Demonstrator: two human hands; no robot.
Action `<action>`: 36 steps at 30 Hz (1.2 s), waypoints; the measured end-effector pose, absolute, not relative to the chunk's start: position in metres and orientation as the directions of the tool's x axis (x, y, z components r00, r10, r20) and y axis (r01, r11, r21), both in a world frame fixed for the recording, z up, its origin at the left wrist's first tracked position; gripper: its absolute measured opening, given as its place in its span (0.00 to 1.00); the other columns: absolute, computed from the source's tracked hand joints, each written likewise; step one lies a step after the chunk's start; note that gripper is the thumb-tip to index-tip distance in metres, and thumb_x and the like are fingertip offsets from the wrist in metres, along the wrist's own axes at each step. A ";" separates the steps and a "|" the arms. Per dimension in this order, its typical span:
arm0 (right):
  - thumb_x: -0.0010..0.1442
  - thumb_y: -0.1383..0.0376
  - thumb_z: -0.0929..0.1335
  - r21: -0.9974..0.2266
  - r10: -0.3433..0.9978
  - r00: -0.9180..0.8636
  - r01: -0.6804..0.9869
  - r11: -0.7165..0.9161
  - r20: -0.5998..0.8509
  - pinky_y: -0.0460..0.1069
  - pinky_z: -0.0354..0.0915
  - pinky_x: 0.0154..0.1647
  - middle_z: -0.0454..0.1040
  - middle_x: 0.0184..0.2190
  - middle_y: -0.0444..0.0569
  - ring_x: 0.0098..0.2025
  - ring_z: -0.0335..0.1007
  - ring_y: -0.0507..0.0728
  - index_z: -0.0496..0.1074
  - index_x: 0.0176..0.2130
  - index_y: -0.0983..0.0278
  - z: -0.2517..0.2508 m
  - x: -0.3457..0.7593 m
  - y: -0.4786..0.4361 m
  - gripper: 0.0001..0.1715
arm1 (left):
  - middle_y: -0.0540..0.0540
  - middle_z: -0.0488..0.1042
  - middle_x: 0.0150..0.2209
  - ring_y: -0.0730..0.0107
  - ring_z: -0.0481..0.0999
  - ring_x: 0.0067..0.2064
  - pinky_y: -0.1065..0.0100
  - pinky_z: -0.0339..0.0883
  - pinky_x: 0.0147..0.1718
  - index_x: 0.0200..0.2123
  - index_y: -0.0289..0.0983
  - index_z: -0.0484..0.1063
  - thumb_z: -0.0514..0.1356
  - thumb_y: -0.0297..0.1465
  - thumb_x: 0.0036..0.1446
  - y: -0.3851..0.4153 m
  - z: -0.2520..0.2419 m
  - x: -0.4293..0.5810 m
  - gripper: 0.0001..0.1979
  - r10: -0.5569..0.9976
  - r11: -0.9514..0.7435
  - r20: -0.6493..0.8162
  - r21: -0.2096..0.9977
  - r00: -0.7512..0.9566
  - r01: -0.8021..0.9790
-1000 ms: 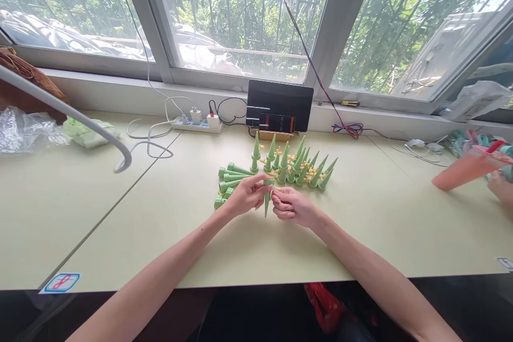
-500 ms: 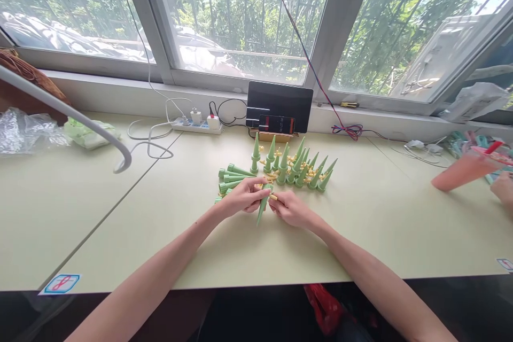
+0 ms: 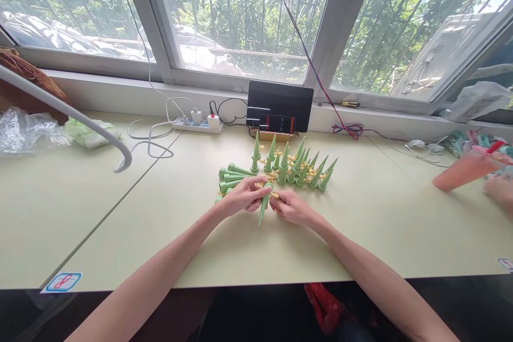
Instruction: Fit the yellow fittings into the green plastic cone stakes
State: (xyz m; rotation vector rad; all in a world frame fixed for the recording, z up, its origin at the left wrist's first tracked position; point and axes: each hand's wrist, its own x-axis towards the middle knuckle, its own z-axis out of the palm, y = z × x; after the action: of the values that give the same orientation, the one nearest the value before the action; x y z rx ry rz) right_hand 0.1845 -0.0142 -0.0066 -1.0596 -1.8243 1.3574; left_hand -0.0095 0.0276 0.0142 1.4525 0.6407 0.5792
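My left hand [image 3: 242, 196] pinches the wide end of a green plastic cone spike [image 3: 263, 208], whose tip points down toward me. My right hand [image 3: 290, 207] is closed on a small yellow piece [image 3: 274, 195] held against the spike's top. Just behind my hands, several green spikes [image 3: 296, 168] stand upright in a cluster with small yellow pieces scattered among them. More green spikes [image 3: 232, 175] lie flat on the table to the left of the cluster.
A tablet with a phone leaning on it [image 3: 278, 107] stands at the window sill, beside a power strip [image 3: 196, 125] with cables. A white lamp arm [image 3: 68, 112] curves in from the left. Another person's hand [image 3: 499, 189] works at the far right near a pink cone [image 3: 460, 171].
My hands moved slightly away from me toward the pile, and the spike tilted from upright to slanting left. The right hand brought the yellow piece against the spike's top.
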 end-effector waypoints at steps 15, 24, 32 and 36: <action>0.60 0.48 0.68 -0.942 0.756 -0.628 -0.106 -0.318 -0.184 0.41 0.40 0.12 0.48 0.12 0.32 0.13 0.41 0.44 0.62 0.28 0.63 0.007 0.188 -0.015 0.23 | 0.56 0.66 0.16 0.82 0.56 0.14 0.78 0.46 0.14 0.41 0.36 0.66 0.59 0.43 0.60 0.026 0.015 -0.007 0.16 0.729 -0.085 0.048 0.996 0.683 0.021; 0.60 0.49 0.68 -0.943 0.770 -0.619 -0.139 -0.303 -0.156 0.41 0.41 0.12 0.48 0.13 0.32 0.14 0.42 0.45 0.62 0.28 0.63 0.005 0.188 -0.013 0.23 | 0.57 0.64 0.16 0.81 0.57 0.15 0.77 0.51 0.15 0.45 0.37 0.65 0.59 0.43 0.60 0.025 0.014 -0.002 0.17 0.752 -0.126 0.092 0.992 0.652 0.004; 0.62 0.49 0.65 -0.998 0.934 -0.355 0.027 0.060 0.047 0.44 0.46 0.15 0.54 0.14 0.36 0.14 0.46 0.46 0.61 0.25 0.63 -0.004 0.177 -0.013 0.24 | 0.57 0.64 0.21 0.78 0.62 0.18 0.75 0.56 0.18 0.48 0.39 0.61 0.57 0.43 0.62 0.023 0.014 0.002 0.17 0.759 -0.104 0.105 0.994 0.643 -0.039; 0.61 0.51 0.66 -0.947 0.947 -0.252 0.200 0.250 0.197 0.46 0.47 0.20 0.56 0.17 0.39 0.20 0.49 0.48 0.58 0.23 0.63 -0.005 0.175 -0.015 0.24 | 0.56 0.64 0.23 0.77 0.64 0.20 0.74 0.59 0.21 0.52 0.39 0.60 0.56 0.43 0.62 0.023 0.016 0.003 0.20 0.754 -0.113 0.118 0.992 0.647 -0.048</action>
State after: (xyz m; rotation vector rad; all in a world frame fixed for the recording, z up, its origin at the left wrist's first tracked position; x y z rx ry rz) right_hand 0.1745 -0.0147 -0.0047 -1.0799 -1.6512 1.0786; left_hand 0.0034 0.0226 0.0158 1.5462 0.6070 0.7564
